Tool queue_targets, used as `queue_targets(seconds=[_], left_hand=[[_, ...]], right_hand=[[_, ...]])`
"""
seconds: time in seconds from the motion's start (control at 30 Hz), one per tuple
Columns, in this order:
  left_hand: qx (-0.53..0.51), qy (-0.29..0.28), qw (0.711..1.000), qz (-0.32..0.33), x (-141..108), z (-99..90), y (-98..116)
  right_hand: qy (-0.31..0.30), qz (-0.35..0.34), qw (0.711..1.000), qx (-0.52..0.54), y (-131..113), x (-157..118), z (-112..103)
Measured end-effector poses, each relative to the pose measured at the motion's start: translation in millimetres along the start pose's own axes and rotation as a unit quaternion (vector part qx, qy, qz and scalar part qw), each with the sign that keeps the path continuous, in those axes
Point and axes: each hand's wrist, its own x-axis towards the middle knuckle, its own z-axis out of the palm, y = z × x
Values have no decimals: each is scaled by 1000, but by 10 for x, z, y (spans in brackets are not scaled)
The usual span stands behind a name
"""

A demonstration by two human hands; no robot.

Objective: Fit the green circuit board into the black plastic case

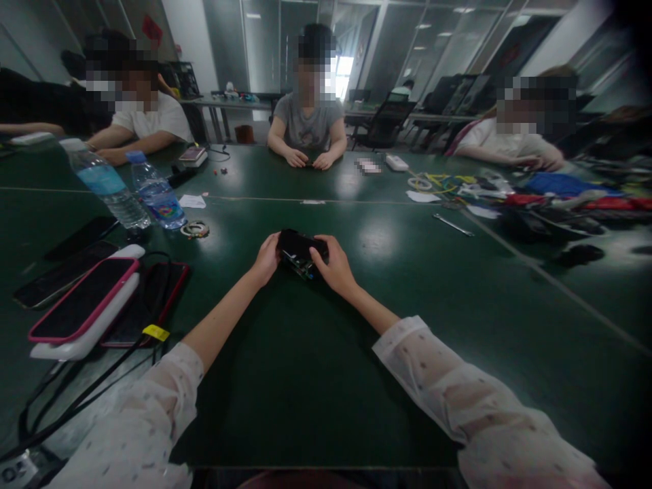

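Just above the green table (326,380), near its middle, I hold a small black electronic device (297,246) with a dark, flat top. Along its near edge show what look like exposed circuit parts, too small to make out. My left hand (267,259) grips the device's left end, its fingers partly hidden behind it. At the right end my right hand (333,263) is closed round the device, the thumb lying on the top face.
To the left lie several phones (84,299), a black cable (96,401) and two water bottles (106,183) (157,193). A wrench (453,225) and a heap of cables and cloth (565,193) are on the right. Several people sit across the table.
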Motion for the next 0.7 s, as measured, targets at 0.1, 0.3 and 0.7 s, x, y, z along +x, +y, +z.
queue_targets(seconds=[0.1, 0.3, 0.7], left_hand=[[3, 5, 1000, -2, -1, 2, 2], [-1, 7, 1000, -3, 6, -1, -5], [-7, 2, 1000, 3, 28, -13, -26]], right_hand=[[-3, 3, 1000, 4, -10, -1, -8], [2, -2, 1000, 2, -6, -5, -4], [-8, 4, 1000, 3, 33, -1, 12]])
